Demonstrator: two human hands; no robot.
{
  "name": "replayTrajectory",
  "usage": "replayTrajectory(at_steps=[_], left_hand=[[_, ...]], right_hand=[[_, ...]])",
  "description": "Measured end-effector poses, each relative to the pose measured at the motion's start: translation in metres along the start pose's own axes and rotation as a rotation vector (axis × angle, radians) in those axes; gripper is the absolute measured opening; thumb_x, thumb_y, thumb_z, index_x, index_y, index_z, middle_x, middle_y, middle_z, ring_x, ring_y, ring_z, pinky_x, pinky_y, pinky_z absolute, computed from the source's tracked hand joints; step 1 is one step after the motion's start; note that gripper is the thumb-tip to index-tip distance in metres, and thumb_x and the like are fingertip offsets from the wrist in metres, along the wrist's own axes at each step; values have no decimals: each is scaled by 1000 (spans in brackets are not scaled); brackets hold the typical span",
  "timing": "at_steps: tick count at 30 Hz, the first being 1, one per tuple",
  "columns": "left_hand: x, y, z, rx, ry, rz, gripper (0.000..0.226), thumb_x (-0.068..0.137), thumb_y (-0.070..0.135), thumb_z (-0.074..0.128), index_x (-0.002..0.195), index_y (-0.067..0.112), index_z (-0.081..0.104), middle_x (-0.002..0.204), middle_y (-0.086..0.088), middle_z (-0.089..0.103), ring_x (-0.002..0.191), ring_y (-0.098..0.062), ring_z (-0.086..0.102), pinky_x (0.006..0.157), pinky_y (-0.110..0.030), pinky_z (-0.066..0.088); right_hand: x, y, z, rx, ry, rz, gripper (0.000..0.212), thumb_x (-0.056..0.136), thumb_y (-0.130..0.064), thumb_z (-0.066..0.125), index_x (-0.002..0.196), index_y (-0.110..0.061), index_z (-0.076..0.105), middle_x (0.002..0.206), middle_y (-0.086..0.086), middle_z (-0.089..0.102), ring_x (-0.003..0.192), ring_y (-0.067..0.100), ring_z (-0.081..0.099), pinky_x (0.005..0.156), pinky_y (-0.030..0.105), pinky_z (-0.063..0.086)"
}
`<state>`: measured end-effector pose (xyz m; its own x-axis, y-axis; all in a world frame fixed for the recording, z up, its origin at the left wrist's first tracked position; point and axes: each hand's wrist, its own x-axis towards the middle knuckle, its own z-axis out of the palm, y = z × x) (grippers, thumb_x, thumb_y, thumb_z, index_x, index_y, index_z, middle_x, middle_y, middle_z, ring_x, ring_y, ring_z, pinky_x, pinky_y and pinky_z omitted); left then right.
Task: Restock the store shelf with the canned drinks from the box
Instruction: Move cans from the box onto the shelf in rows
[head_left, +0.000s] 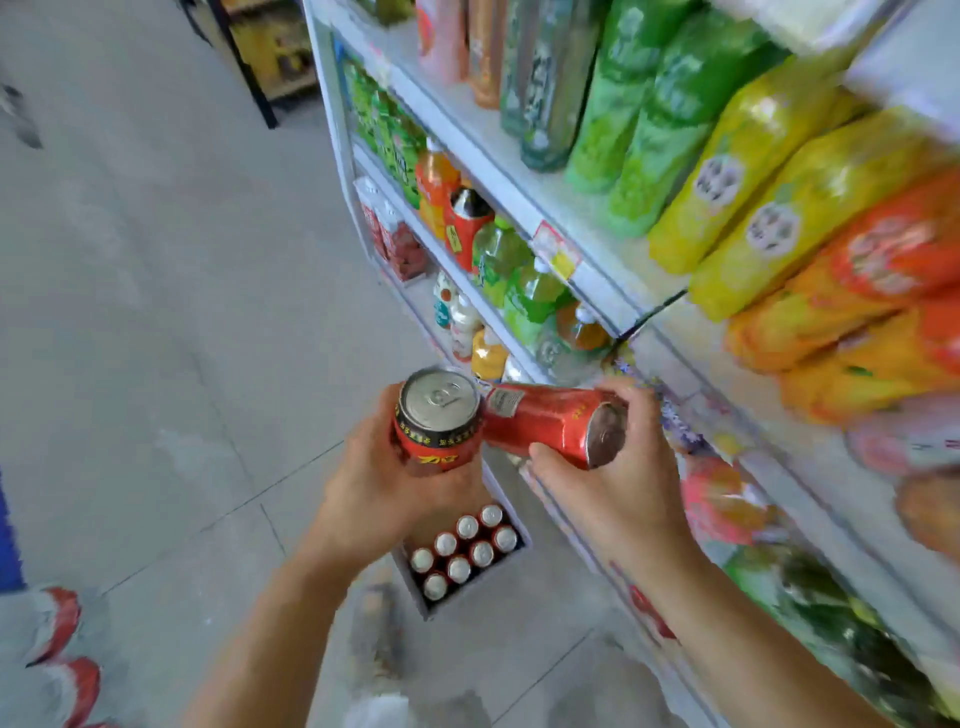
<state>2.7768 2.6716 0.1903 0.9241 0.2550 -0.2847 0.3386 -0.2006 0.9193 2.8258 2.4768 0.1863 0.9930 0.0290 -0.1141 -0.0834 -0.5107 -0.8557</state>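
Both hands loaded, cans in transit. Left hand (395, 499) wraps an upright red can (436, 421), pull-tab lid facing the camera. Right hand (618, 483) clamps a second red can (550, 423) lying sideways, base toward the camera; the two cans touch or nearly touch. Neither is on the shelf (587, 270) yet. The box (457, 608) sits on the floor below the hands, beside the shelf's foot, with roughly nine cans in box (460, 569) showing. Judgement: restocking is partway, with much of the box left. Where these cans belong on the shelf is not visible; lower tiers are blurred.
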Motion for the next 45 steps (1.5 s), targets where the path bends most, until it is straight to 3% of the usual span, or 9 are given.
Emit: replayTrajectory(at_steps=[7,11,20,31,34,37,40,43,45], left_hand=[[-40,120,-13,-37,-131,264,63,51,31,85,107,47,60,102,5,74,95,-15,71,84,-35,58],[-47,172,-5,-4,-289,401,69,53,23,91,115,29,61,96,6,75,90,-11,71,73,-18,54],[-97,251,99,40,-463,719,69,59,15,90,112,43,56,97,29,68,90,8,64,70,-5,45],[-126,320,270,-117,-442,809,65,62,24,89,118,29,56,98,17,69,89,5,65,79,-14,50],[-117,328,299,-56,-435,817,66,61,27,89,118,26,56,101,13,69,91,-1,65,83,-21,52],[-111,333,314,36,-426,826,66,62,29,88,119,26,54,93,20,64,83,12,59,71,-2,44],[-104,333,323,84,-436,823,68,63,30,88,121,26,54,95,19,63,83,12,57,71,-5,42],[-100,330,325,83,-440,829,69,64,33,88,124,25,54,100,17,64,85,11,58,72,-4,43],[-98,329,324,112,-448,837,68,66,37,86,123,25,53,102,16,63,86,3,60,71,-4,41]], right_hand=[[-63,-89,-98,62,179,-101,63,54,-43,77,107,-52,44,101,-21,62,87,0,63,77,28,53],[-99,-109,-136,110,405,-113,66,52,-49,75,110,-55,46,109,-19,61,96,10,65,83,42,55],[-169,-117,-275,-53,884,-227,65,56,-41,78,112,-53,49,110,-26,56,99,4,61,85,18,49],[-158,-58,-455,-260,848,76,73,64,-34,82,120,-33,35,104,-7,55,100,24,59,90,40,48],[-153,-47,-476,-291,826,106,64,65,-37,80,115,-38,40,105,-10,56,100,19,58,87,36,48],[-147,-40,-483,-278,806,94,66,70,-34,78,126,-36,43,111,-10,55,103,16,55,87,30,41],[-141,-34,-482,-242,807,86,69,75,-32,76,133,-35,39,115,-10,52,104,14,52,87,28,38],[-143,-30,-471,-289,966,105,82,75,-37,77,142,-25,32,132,-1,47,121,20,45,100,34,38],[-150,-30,-447,-371,1179,-102,70,78,-36,74,137,-19,40,132,0,45,126,25,43,105,42,39]])
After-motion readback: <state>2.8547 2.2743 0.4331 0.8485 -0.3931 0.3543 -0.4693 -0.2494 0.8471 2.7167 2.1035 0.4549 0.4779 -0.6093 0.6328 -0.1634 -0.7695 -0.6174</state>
